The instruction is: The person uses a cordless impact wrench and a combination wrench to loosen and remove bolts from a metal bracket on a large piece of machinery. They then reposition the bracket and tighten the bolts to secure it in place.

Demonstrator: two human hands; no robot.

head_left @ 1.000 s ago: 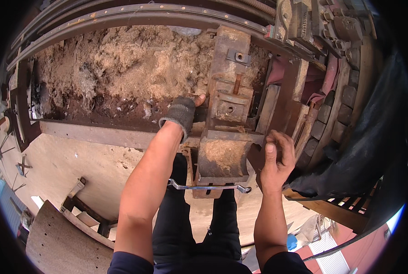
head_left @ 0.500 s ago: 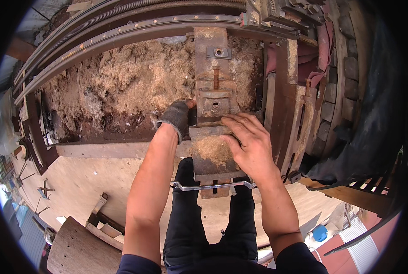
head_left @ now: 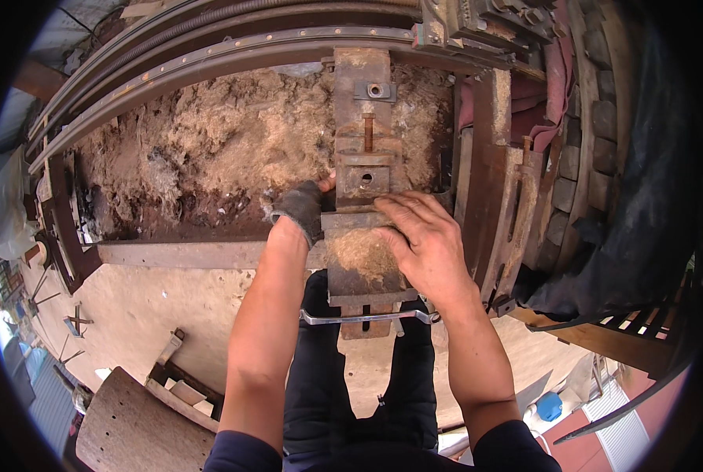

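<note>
Two hands on a rusty, sawdust-caked steel block [head_left: 365, 236]: gloved left hand [head_left: 303, 209] gripping its edge, bare right hand [head_left: 424, 242] flat, open

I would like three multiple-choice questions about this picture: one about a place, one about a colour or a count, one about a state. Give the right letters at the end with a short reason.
1. Where does the double-ended wrench lie?
A. Across the near end of the rusty metal block
B. In the sawdust pile
C. On the curved rail

2. How many hands wear a glove?
A. None
B. One
C. Both

3. How is the right hand?
A. Closed around the wrench
B. Lying open and flat on the block
C. Raised in the air

Answers:
1 A, the wrench rests crosswise at the block's near end, above the person's legs.
2 B, only the left hand has a dark glove; the right is bare.
3 B, its fingers are spread on the dusty top of the block.
</note>
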